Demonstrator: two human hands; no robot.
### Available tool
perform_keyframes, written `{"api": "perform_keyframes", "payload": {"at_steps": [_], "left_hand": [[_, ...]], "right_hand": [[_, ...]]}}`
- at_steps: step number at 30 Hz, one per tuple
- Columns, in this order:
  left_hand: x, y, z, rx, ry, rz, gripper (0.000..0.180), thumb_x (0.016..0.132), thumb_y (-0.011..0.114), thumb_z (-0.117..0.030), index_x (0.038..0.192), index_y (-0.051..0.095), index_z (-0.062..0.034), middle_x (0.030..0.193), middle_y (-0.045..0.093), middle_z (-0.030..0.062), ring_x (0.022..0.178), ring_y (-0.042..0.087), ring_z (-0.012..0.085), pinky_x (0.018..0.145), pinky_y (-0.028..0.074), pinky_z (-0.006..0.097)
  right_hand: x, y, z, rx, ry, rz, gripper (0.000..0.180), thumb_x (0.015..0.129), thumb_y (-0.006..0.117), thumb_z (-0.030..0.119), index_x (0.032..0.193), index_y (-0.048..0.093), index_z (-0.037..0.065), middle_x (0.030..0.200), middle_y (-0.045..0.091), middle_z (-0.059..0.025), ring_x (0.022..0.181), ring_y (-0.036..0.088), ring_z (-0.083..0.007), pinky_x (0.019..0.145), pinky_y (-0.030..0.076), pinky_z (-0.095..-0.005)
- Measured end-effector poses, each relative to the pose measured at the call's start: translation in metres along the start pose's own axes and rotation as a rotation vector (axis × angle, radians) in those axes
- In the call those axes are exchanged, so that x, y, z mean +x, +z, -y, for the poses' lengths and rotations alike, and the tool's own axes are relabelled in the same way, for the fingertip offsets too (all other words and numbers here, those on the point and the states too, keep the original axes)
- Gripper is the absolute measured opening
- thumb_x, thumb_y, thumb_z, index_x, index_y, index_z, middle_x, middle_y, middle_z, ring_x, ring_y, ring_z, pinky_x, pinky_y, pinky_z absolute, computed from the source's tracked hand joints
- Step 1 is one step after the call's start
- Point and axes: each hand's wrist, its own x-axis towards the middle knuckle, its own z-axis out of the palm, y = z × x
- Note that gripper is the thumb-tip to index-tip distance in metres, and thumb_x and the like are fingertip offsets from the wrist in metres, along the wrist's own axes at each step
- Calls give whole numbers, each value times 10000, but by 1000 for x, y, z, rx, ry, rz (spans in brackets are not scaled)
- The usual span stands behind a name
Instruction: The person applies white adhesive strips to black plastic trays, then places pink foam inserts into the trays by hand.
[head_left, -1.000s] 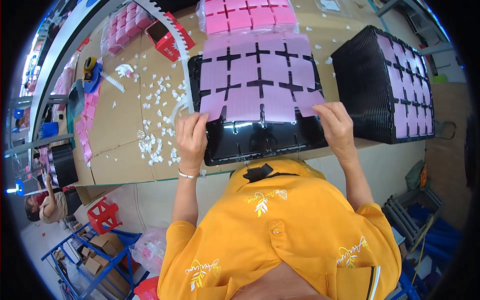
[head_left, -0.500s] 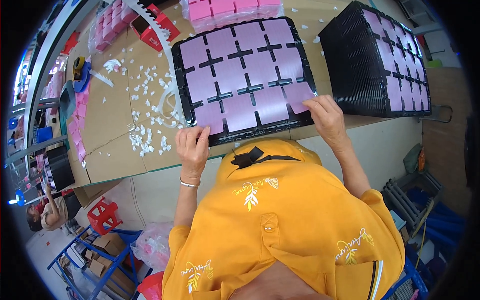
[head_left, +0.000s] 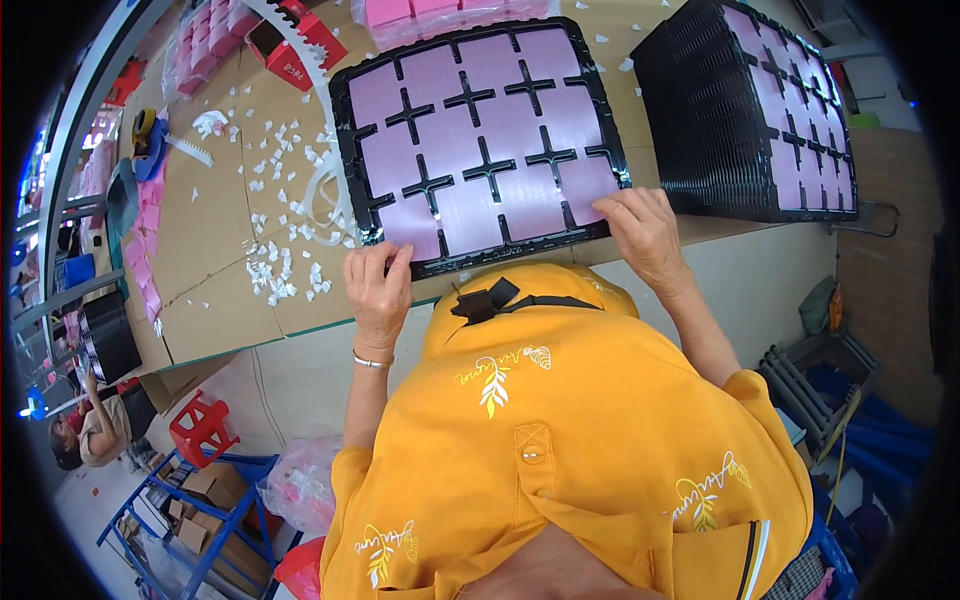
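Observation:
In front of me a black plastic tray [head_left: 345,150] lies on the table, with raised cross-shaped dividers. A shiny lilac sheet [head_left: 455,155] with matching cross-shaped cutouts lies in it, and the dividers show through. My left hand [head_left: 378,295] is closed at the near left corner, thumb and fingertips pinching the sheet's edge by the rim. At the near right corner my right hand [head_left: 645,235] is also closed, its fingertips on the sheet's edge. What lies under the fingertips is partly hidden.
A tall stack of black trays [head_left: 700,130], lilac on top, stands at the right. Bagged pink blocks [head_left: 430,12] and a red box [head_left: 295,50] are at the back. White scraps [head_left: 285,275] litter the cardboard-covered table, left. A tape dispenser [head_left: 150,145] sits farther left. Another person [head_left: 105,430] works beyond.
The sheet's near row, earlier lying loose over the dividers, now sits down around them. Both hands stay at the near corners; the right has shifted slightly left.

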Motion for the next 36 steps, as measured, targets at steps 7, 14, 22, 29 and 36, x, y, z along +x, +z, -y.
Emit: {"api": "perform_keyframes", "payload": {"at_steps": [7,14,22,29,36], "left_hand": [[1,-27,-6,-75,-25,121,236,731,758,-193,898,675,-48,936,582,81,866,548,272,864,415,442],[-2,-29,10,-62,-20,-4,306,788,727,-307,918,663,-38,1027,603,109,967,558,307,893,406,470],[7,-23,9,-27,117,345,396,843,657,-358,1026,650,-7,1178,597,109,1145,541,302,1021,380,459],[38,-14,5,-3,132,339,393,852,650,-359,1030,635,-8,1176,595,118,1145,545,302,1037,366,483],[18,-29,30,-112,128,311,347,812,702,-306,979,631,-11,1047,608,113,1028,579,275,993,408,493]], "right_hand": [[-3,-19,5,-12,17,82,242,780,749,260,890,657,66,872,595,-42,828,566,-200,750,383,-360],[-1,-11,-10,-42,-50,-53,183,797,730,182,853,647,28,907,616,-73,881,582,-254,808,433,-389],[12,-5,-22,-87,-248,249,133,760,619,25,879,651,76,911,597,-51,951,583,-221,929,423,-411],[43,17,-15,-66,-274,76,62,770,634,69,829,628,86,866,563,-51,916,573,-219,919,412,-409],[40,-18,-28,26,-226,359,53,785,644,86,836,629,85,813,550,-57,860,582,-235,870,419,-407]]}}
